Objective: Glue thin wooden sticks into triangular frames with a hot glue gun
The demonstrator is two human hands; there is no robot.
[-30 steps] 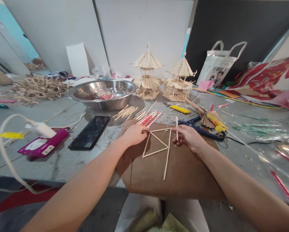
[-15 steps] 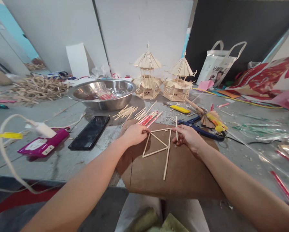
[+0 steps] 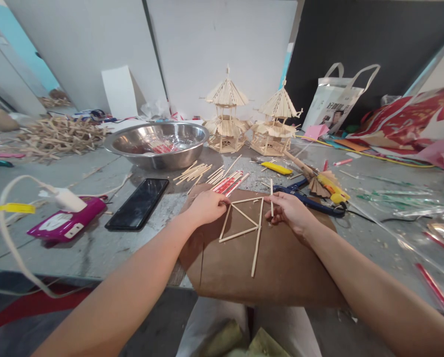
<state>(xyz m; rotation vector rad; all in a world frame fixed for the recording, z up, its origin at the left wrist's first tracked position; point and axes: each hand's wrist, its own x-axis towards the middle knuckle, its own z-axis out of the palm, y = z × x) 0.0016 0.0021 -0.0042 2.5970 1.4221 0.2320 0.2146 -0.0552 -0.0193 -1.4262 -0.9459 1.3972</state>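
Note:
On a brown board lies a flat frame of thin wooden sticks, four-sided with a diagonal; one side stick runs on past a corner toward me. My left hand has its fingers closed at the frame's far left corner, thumb and forefinger on the stick end. At the far right corner, my right hand touches the frame with thumb and forefinger. A short loose wooden stick stands out from the curled fingers of that hand, roughly upright in the picture. Its lower end is among the fingers.
Beyond the board lie bundled sticks, red-and-white wrapped sticks and a yellow cutter. Blue pliers and a glue gun sit right. Left are a phone, power strip and steel bowl. Two stick pagodas stand behind.

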